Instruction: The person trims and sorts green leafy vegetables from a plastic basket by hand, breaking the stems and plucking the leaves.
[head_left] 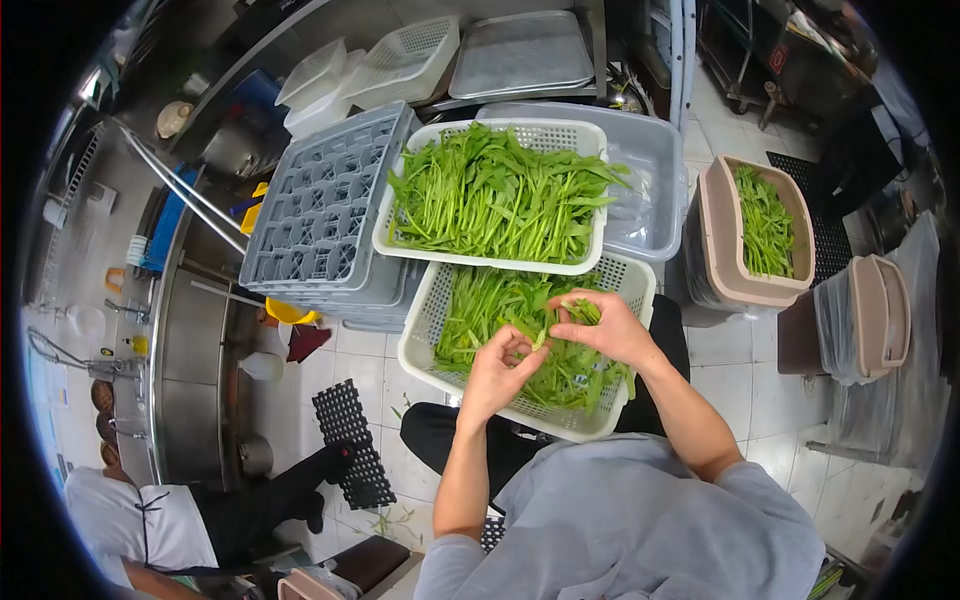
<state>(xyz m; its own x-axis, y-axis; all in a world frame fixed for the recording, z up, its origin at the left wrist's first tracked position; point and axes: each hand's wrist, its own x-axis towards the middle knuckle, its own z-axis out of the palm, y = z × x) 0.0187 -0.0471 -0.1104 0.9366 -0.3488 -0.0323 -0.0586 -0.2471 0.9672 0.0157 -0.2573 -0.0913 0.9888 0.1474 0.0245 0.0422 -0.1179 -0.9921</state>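
Observation:
My left hand [500,372] and my right hand [608,325] meet over a white perforated basket [420,345] in my lap. Thumb and fingers of both pinch a short piece of green stem [541,338], which looks like water spinach. Loose leafy greens [472,312] fill much of that basket beneath my hands. Just beyond, overlapping its far rim, a second white basket [384,228] is heaped with greens [500,195] whose stems lie mostly side by side.
Grey glass racks [318,210] are stacked at the left, and a grey tub [655,190] lies behind the baskets. At right stands a beige-rimmed bin [712,215] holding greens. A person in a white top [160,520] is at lower left, near a black floor mat [355,445].

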